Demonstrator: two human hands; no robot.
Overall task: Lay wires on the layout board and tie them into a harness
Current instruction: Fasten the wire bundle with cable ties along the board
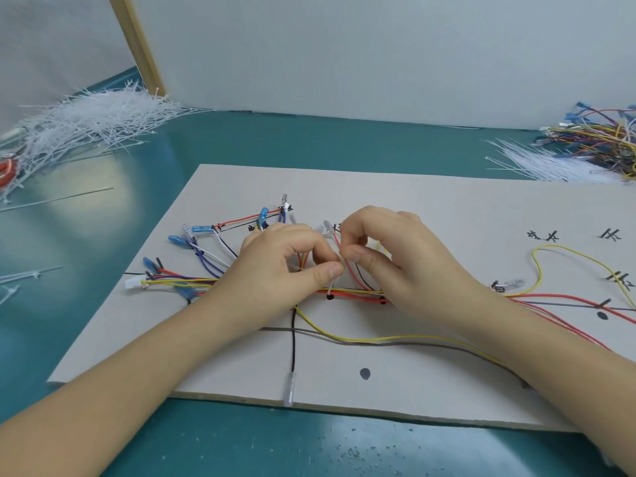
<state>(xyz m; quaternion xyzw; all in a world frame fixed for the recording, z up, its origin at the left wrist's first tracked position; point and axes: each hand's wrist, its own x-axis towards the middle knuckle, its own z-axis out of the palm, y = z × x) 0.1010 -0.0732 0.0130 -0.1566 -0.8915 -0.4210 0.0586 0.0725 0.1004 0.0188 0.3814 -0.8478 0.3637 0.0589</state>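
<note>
The left hand (289,259) and right hand (389,256) cover the middle run of the bundled coloured wires (351,292) on the pale grey layout board (447,208), so the crossing beneath the palms cannot be read. The thin white cable tie (335,278) vanishes into the pinch of both grips, its head unseen. The board's right end runs off the picture's right edge. Handwritten black marks (547,236) near the board's far right edge are too blurred to read. A tangled heap of coloured wires (602,139) at the surface's far right corner is cut off, as is a red-and-white object (6,173) under loose white ties at the left edge.
</note>
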